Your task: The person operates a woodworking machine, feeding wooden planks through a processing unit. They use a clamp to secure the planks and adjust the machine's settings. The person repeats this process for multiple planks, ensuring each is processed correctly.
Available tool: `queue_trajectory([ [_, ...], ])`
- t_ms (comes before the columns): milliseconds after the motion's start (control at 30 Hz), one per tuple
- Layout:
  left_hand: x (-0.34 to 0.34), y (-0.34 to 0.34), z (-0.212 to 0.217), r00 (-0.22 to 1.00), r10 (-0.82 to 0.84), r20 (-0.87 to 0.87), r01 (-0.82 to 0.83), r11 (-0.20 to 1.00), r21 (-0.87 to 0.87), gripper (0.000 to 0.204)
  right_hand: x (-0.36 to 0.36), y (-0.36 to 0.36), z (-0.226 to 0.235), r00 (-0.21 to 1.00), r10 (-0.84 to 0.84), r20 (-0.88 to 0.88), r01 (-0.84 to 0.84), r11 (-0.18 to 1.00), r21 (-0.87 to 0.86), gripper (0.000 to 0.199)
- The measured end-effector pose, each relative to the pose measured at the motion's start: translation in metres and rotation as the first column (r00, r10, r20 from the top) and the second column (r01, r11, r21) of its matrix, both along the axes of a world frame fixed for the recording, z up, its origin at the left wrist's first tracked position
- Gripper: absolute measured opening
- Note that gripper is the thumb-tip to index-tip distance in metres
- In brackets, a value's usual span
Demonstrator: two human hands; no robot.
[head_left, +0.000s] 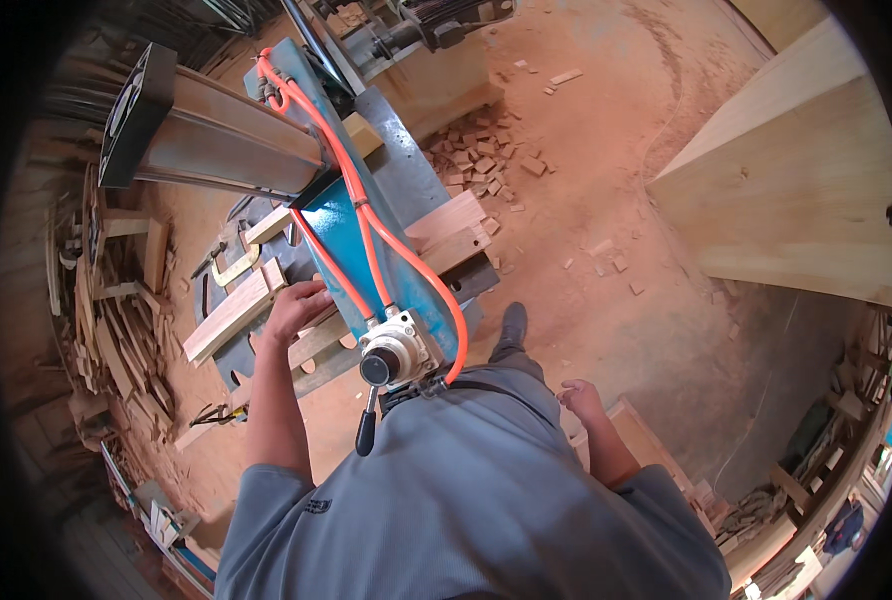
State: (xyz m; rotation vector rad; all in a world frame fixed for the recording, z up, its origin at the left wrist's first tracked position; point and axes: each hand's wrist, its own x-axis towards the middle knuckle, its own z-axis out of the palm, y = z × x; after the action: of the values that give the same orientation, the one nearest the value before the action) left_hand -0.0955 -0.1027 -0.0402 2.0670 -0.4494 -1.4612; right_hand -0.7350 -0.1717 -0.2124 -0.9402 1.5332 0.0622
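Pale wood strips (234, 310) lie across the dark metal bed (228, 368) of a saw-like machine at left of centre in my head view, and my left hand (296, 305) presses flat on them, fingers spread and together on the top face rather than wrapped around anything. The strips sit just beside the blue machine arm (341, 235), which runs from the upper centre of the frame down to a silver cylinder head (394, 350) with a black lever handle (367, 432) hanging below it; orange hoses (366, 225) trail along the arm. The risk I judge from here: my fingertips rest very near the blue arm, and if it comes down or the wood shifts under my palm, the hand could be pinched or drawn toward the cut. A loose strip could also kick sideways. My left forearm reaches straight forward from the lower edge, elbow slightly bent, wrist level. My right hand (578, 397) hangs low at right of centre, away from the machine, loosely curled with nothing in it that I can see. Offcut blocks (481, 160) litter the reddish floor (606, 200) in the upper centre.
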Motion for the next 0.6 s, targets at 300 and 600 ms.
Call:
queue_trajectory([
  [300,-0.028,-0.038,-0.001,0.993,0.025,0.112,-0.019,0.998,-0.057,0.036,-0.009,-0.009,0.006,0.999,-0.024,-0.043,0.028,0.997,0.073,0.038],
  [600,-0.019,-0.033,-0.016,0.985,-0.078,0.154,0.093,0.991,-0.094,0.039,-0.023,0.009,0.0,0.994,-0.09,-0.067,0.096,0.991,0.091,0.039],
])
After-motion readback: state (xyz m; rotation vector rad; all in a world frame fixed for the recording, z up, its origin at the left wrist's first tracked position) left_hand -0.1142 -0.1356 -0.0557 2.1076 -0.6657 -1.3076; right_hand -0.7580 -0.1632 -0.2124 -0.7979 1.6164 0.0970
